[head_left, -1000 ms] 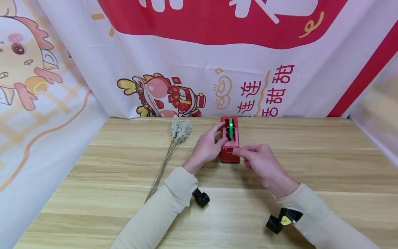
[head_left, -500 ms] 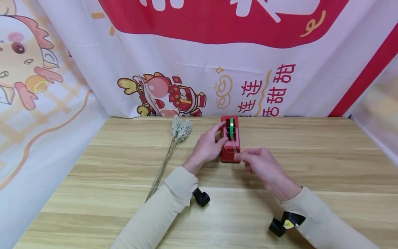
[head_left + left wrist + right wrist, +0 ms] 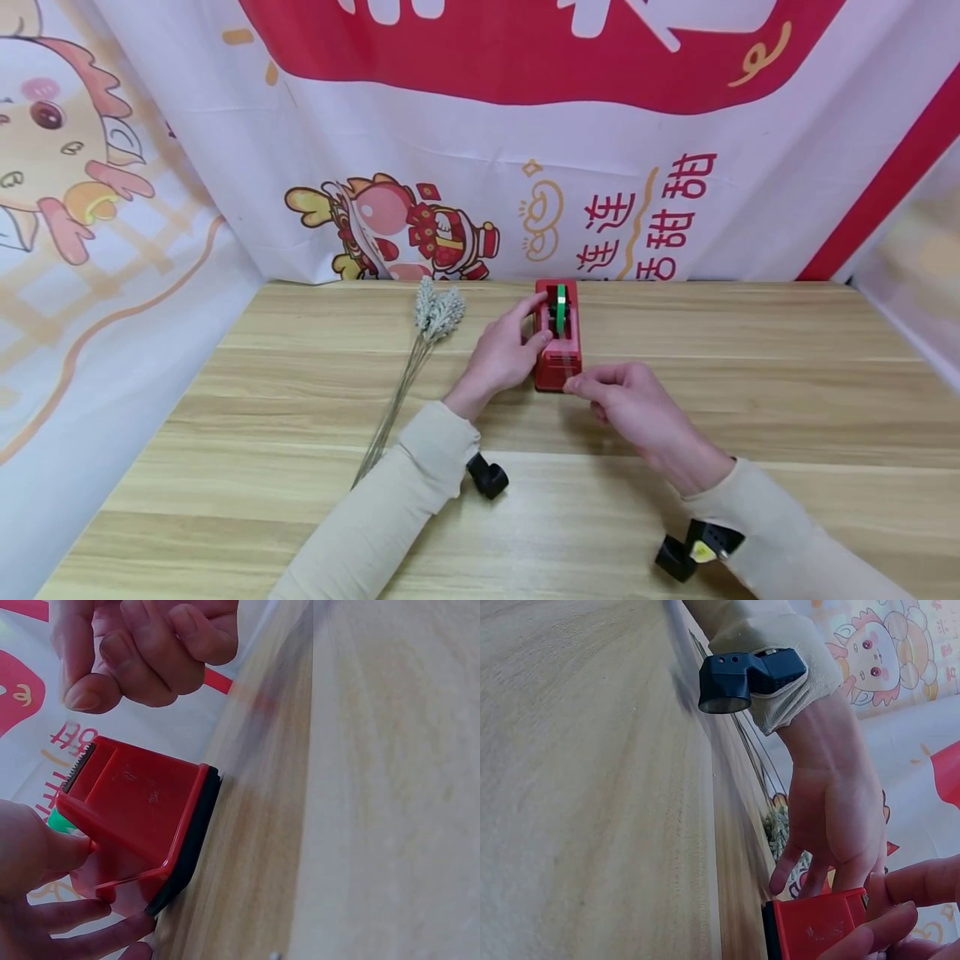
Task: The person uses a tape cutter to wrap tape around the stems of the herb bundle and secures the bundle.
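A red tape dispenser (image 3: 551, 373) with a dark base stands at the back of the wooden table, a green-edged roll (image 3: 561, 310) in its well. My left hand (image 3: 501, 354) grips it from the left, thumb by the roll and fingers along the side. In front, my right hand (image 3: 633, 408) pinches the end of a clear tape strip (image 3: 567, 365), which runs from the front of the dispenser to the fingertips. The left wrist view shows the toothed cutter (image 3: 79, 766) with the right thumb and forefinger a short way off it. The other right fingers are curled in.
A bunch of dried flowers (image 3: 438, 315) with long thin stems lies left of the left forearm. Directly behind the dispenser hangs a white and red printed cloth (image 3: 465, 133); more printed cloth (image 3: 112, 333) hangs along the left side.
My right hand has drawn down and toward me, pulling a longer piece of tape out over the dispenser's front. The left hand keeps its hold on the dispenser.
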The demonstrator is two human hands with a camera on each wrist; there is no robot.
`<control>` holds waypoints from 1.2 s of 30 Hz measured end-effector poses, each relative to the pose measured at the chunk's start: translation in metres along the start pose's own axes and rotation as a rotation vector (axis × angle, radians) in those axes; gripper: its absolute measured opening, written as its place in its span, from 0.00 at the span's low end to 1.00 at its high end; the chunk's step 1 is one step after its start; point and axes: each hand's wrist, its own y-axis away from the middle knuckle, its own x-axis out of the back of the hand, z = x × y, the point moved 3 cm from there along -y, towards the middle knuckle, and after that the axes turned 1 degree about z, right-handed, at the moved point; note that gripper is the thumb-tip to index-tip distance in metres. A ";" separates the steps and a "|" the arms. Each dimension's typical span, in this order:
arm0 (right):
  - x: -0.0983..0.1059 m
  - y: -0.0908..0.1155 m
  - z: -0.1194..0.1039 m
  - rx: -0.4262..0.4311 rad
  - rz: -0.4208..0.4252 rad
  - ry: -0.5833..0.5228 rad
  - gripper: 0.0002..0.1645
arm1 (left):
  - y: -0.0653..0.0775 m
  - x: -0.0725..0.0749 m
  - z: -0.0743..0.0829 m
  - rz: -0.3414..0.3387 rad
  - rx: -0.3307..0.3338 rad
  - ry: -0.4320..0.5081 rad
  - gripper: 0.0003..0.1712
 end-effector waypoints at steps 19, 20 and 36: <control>-0.005 0.013 0.002 0.004 0.021 0.008 0.18 | 0.001 0.002 -0.002 -0.008 0.011 0.032 0.35; -0.006 0.014 0.002 0.005 0.023 0.007 0.18 | 0.001 0.002 -0.002 -0.007 0.010 0.032 0.35; -0.011 0.021 0.013 0.006 0.038 -0.045 0.14 | 0.001 0.000 0.000 -0.009 0.019 0.029 0.34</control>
